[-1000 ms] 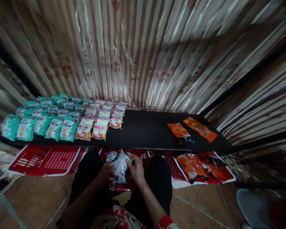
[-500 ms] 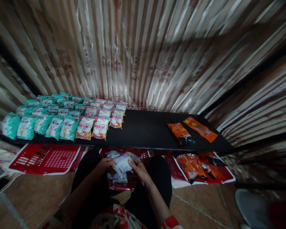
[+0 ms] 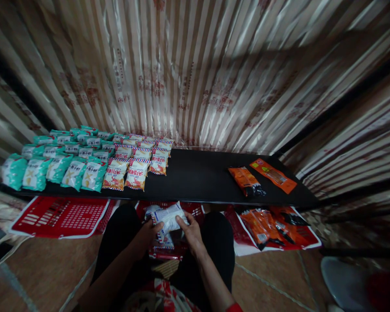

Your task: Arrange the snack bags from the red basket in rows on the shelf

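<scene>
Between my knees, a white snack bag [image 3: 170, 216] with its printed back side up is gripped from both sides. My left hand [image 3: 148, 236] pinches its left edge, thumb on top. At the right edge, my right hand [image 3: 191, 230] closes on it with the thumb pressed on the front. Under it, a red basket [image 3: 195, 209] holds more such bags, partly covered by my hands. On the black shelf ahead, matching snack bags [image 3: 137, 173] with striped edges stand in rows, next to rows of teal snack bags [image 3: 93, 174] on the left.
An orange-and-black packet [image 3: 246, 181] and a flat orange packet [image 3: 273, 174] lie on the right of the black shelf [image 3: 198, 177]. Below are a red basket [image 3: 81, 219] at left and another basket [image 3: 312, 243] of orange packets at right. A striped curtain [image 3: 195, 73] hangs behind.
The snack bag has been raised slightly and tilted, its upper edge now nearer the shelf. My left hand has shifted a little right and down along it; my right hand has moved up slightly.
</scene>
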Demonstrator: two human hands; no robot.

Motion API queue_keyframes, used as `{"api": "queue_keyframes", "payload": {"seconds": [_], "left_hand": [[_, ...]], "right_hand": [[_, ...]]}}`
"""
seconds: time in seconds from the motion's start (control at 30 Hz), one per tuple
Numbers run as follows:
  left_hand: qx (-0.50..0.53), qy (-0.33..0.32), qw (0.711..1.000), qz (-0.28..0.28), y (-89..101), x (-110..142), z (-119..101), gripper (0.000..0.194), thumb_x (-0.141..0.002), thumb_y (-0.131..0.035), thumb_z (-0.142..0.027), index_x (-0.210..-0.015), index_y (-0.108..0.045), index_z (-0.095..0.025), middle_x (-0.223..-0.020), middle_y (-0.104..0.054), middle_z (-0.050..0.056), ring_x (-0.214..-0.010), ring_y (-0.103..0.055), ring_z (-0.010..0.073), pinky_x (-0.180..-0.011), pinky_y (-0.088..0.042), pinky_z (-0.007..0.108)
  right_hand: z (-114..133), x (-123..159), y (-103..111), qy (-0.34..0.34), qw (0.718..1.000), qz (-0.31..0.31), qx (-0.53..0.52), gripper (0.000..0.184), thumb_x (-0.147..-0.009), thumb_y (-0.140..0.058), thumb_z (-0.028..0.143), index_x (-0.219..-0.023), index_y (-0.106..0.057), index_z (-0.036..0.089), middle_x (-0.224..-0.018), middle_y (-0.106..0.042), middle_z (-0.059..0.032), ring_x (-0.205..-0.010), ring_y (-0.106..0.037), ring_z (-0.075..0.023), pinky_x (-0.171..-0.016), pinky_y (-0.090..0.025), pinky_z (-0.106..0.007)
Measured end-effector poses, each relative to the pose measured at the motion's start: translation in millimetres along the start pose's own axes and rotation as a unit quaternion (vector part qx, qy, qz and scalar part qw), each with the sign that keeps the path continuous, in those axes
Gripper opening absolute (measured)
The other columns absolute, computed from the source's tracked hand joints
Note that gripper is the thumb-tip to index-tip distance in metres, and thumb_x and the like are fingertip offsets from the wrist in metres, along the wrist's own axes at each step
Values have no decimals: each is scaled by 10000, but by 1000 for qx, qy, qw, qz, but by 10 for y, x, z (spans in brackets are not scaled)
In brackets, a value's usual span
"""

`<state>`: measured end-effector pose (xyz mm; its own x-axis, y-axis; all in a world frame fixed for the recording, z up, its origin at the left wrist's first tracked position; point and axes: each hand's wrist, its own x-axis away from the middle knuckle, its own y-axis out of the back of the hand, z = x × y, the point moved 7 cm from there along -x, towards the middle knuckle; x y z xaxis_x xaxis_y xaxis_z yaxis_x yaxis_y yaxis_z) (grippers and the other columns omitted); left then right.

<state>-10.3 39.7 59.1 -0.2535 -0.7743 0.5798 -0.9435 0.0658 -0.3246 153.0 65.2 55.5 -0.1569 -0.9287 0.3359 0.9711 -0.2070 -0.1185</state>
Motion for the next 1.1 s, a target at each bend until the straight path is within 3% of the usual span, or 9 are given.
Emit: {"api": "queue_keyframes", "payload": {"seconds": [0.23,0.37,0.57,0.73,1.1], "left_hand": [[-49,-20,998,24,1,17,25,648,-610,-674,-579,-1044,-535,-118,-710,-644,49,-488,-586,128,-435,-427,222],[-43,-7,998,47,5,6,71,630,-597,-681,-580,-1014,-523,-135,-706,-629,25,-510,-580,122,-484,-456,234],[-65,-35,997,31,32,-53,77,571,-656,-632,-559,-1017,-478,-144,-654,-596,-4,-473,-550,111,-427,-410,214],[-90,-55,994,1,70,-83,44,554,-653,-616,-569,-975,-477,-141,-600,-563,-25,-404,-502,93,-375,-353,205],[-98,-56,994,-15,153,-31,-1,558,-605,-644,-597,-903,-500,-148,-610,-593,-13,-447,-524,108,-424,-393,225]], "right_hand": [[109,28,22,6,1000,-2,13,544,-504,-776,479,-922,-624,166,-701,-660,-15,-626,-592,-181,-594,-463,-281],[128,19,42,10,1000,10,7,560,-510,-784,452,-970,-624,174,-742,-670,-19,-664,-604,-183,-618,-475,-282],[40,1,67,-15,998,-11,-56,642,-525,-783,425,-1082,-588,172,-842,-687,-44,-710,-627,-185,-654,-487,-292],[13,30,-18,-52,993,2,-101,548,-543,-774,426,-997,-615,165,-768,-690,-42,-660,-619,-182,-619,-468,-289],[83,124,-101,-92,991,37,-93,419,-539,-773,457,-853,-676,197,-818,-688,-25,-735,-599,-160,-643,-437,-240]]}}
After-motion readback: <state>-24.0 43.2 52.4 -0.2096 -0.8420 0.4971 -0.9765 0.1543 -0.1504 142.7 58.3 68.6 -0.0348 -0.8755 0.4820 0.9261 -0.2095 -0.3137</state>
